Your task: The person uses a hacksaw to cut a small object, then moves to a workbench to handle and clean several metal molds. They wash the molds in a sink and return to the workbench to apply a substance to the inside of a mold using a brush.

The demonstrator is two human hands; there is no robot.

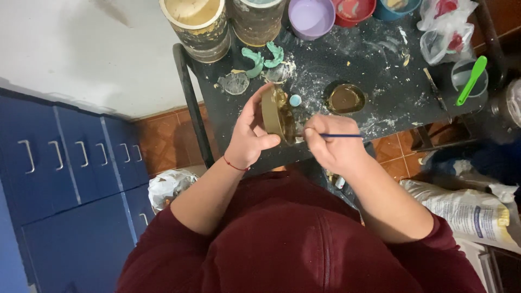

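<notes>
My left hand (248,133) grips a round, olive-gold painted disc (275,115) held on edge above the near side of a small black table (380,92). In my right hand (335,145) is a thin blue-handled paintbrush (339,135), with its tip against the disc's right face. A small pot of gold-brown paint (345,99) stands on the table just beyond the brush. A little pale blue round piece (295,100) lies beside the disc.
Paint-smeared tins (198,24), a purple bowl (311,16) and a red bowl (355,10) line the table's far edge. Green moulded pieces (255,61), a clear cup with a green stick (470,78), plastic bags (448,27). Blue cabinets (65,157) stand left; sacks lie on the tiled floor.
</notes>
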